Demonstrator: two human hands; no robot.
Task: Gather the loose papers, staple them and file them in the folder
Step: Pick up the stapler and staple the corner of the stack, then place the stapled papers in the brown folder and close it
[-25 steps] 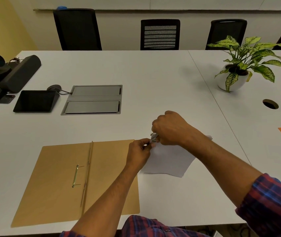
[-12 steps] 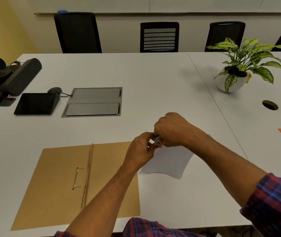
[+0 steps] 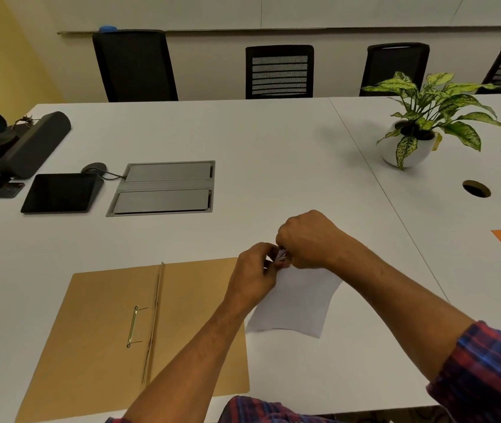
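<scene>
- White conference table (image 3: 243,141) fills my view.
- Thin white paper sheets (image 3: 298,303) droop beside the open tan folder (image 3: 105,331).
- My left hand (image 3: 252,276) pinches their corner; my right hand (image 3: 307,239) grips a small stapler (image 3: 281,256), mostly hidden.

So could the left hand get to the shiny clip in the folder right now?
Probably yes. The left hand is beside the open folder, and nothing covers the clip, but it is busy holding the papers.
</scene>
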